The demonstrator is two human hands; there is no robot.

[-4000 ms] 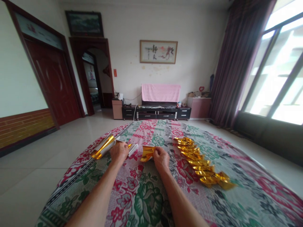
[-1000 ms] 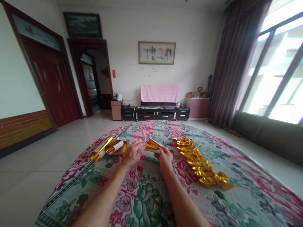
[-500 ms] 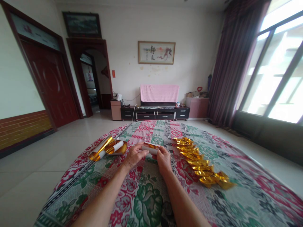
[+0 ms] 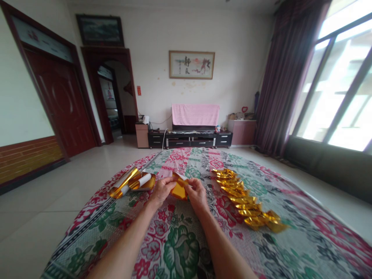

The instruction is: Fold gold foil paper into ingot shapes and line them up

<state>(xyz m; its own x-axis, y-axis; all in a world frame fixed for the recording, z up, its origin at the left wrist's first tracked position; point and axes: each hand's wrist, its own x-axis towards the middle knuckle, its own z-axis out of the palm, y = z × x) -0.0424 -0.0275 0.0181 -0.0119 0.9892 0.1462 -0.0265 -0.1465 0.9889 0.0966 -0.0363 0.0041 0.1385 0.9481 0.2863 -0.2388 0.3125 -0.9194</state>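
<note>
Between my two hands is a sheet of gold foil paper (image 4: 179,190), its shiny gold face toward me and a crease across its upper part. My left hand (image 4: 162,190) pinches its left edge between thumb and fingers. On the opposite edge, my right hand (image 4: 198,193) grips the paper near the upper corner. Left of my hands lie curled gold foil sheets (image 4: 126,182) with white backs, beside a flat stack of foil paper (image 4: 148,183). To the right, several folded gold foil ingots (image 4: 245,200) run in a slanting row toward me.
A flowered cloth (image 4: 181,248) covers the round table under everything. Beyond the table stands a low black cabinet (image 4: 180,143) with a pink cloth (image 4: 195,114) over the thing on it. Curtains (image 4: 279,85) hang at the right by the window.
The foil paper has turned from a narrow strip with its white back showing to a wider gold face. My right hand has shifted slightly left. The ingots and loose sheets have stayed put.
</note>
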